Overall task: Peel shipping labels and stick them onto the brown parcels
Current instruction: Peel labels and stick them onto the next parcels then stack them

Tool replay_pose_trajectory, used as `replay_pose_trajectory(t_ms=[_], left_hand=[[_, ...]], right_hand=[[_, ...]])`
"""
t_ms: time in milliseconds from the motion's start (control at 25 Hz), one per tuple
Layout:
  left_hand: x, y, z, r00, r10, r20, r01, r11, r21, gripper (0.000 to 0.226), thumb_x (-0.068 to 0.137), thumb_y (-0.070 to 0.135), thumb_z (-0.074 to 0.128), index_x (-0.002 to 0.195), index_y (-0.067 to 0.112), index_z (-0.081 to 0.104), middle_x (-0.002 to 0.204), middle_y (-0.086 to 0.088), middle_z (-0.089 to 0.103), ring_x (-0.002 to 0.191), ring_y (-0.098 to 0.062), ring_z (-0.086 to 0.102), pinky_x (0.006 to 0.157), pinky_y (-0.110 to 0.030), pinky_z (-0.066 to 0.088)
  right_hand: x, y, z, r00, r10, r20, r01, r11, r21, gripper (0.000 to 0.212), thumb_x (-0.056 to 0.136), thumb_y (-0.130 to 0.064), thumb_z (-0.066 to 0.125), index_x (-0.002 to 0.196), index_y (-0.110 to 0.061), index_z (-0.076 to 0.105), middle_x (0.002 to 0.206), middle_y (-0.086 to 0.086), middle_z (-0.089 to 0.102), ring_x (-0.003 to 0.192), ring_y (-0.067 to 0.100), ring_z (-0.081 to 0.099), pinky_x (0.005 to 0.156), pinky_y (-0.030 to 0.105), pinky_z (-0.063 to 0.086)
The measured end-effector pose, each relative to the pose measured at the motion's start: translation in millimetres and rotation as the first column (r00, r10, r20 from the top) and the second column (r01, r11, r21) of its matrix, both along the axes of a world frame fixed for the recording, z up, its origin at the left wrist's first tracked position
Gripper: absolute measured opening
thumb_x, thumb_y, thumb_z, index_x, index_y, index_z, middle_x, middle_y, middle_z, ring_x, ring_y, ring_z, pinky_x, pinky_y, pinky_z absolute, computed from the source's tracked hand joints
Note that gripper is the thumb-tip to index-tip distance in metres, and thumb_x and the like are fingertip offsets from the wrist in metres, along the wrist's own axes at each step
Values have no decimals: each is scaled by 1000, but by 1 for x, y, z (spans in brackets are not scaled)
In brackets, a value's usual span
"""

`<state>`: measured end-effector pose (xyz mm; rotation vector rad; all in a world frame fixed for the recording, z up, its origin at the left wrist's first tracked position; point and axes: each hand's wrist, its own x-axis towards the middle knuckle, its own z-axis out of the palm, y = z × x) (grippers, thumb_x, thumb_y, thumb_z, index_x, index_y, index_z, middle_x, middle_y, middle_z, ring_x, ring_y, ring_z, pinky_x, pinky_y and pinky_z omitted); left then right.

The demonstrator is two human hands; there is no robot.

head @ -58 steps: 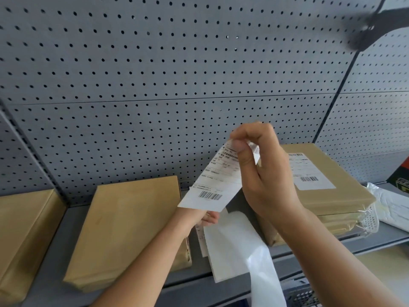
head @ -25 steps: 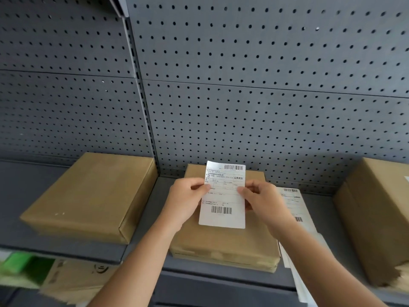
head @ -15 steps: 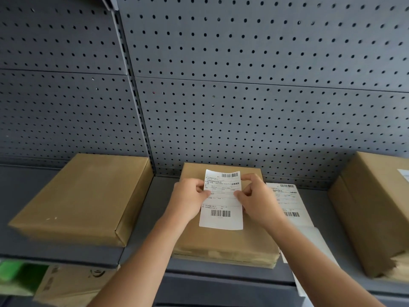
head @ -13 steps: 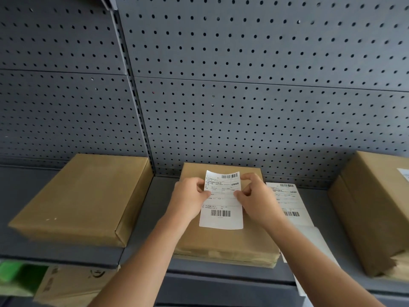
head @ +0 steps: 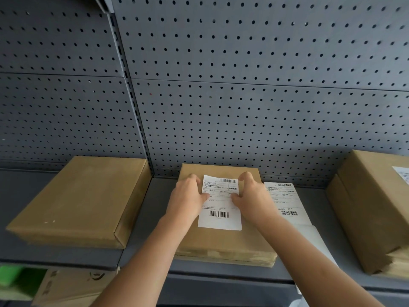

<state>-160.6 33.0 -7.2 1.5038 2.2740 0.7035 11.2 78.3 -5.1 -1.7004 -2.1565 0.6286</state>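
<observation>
Label [head: 219, 202] flat on middle parcel [head: 223, 240], on the grey shelf [head: 141, 229]. Left hand [head: 188, 199] and right hand [head: 251, 197] pressing its side edges, thumbs on the print, fingers curled, gripping nothing. Just right of the parcel, label strip [head: 287, 204] lying on the shelf. Left parcel [head: 79, 202] bare; right parcel [head: 374, 209] already labelled. Pegboard [head: 243, 96] behind.
</observation>
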Motion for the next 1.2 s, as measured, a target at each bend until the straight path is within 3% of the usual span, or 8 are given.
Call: replay_pose_trajectory(t_ms=[160,280,400,520,720,880,1040,1200], left_hand=[[1,-9,-4,946,-189,-263,228,965,127,52,99,36,60,148,22,46,150,8,47,135,-14,49,99,-32,49],[0,-4,-8,843,-410,-349,452,891,45,56,109,35,35,161,17,23,170,3,16,156,-11,12,127,-29,8],[-2,3,-13,778,-504,-375,512,854,-87,57,110,37,22,163,15,13,171,1,6,157,-9,2,128,-30,2],[-2,4,-20,777,-508,-372,492,858,-144,58,110,38,18,163,16,9,171,1,4,157,-9,1,127,-29,1],[-3,3,-19,790,-479,-382,462,875,-143,58,109,39,16,163,18,7,171,3,2,156,-6,1,127,-30,2],[-16,0,-15,827,-443,-347,411,896,-165,58,109,40,14,163,20,5,171,5,2,156,-5,2,127,-28,1],[-29,-6,-14,855,-388,-343,341,920,-191,59,108,43,8,162,20,1,170,4,-4,156,-7,-3,125,-27,-3],[-6,-31,-6,825,-476,-304,452,879,-150,57,109,42,10,161,21,-1,169,6,-6,155,-5,-6,126,-29,-4]], right_hand=[[9,-1,-2,989,54,140,-82,977,198,27,97,-22,53,121,-11,56,113,6,61,100,31,60,72,35,49],[3,-1,-12,963,193,188,-246,915,320,36,97,-18,48,131,-10,59,131,6,61,114,32,59,90,42,52],[-12,-3,-18,921,294,257,-356,901,246,61,96,-35,18,146,-13,46,151,4,49,141,23,44,114,43,38],[-17,-2,-24,884,293,365,-377,907,185,82,87,-44,-3,154,-15,35,162,3,35,150,21,30,120,41,24],[-10,-2,-30,885,268,382,-342,929,140,79,91,-51,-4,159,-20,24,167,-3,18,154,12,16,123,38,11],[8,-2,-27,911,212,353,-256,963,82,62,105,-49,16,160,-22,14,169,-9,7,154,6,3,126,38,0],[24,-4,-20,924,159,348,-182,983,34,64,105,-50,15,161,-20,7,169,-7,1,154,9,-2,124,38,-5],[14,-27,-14,923,240,301,-280,955,96,69,101,-55,5,161,-22,10,168,-7,5,154,6,-1,125,38,-5]])
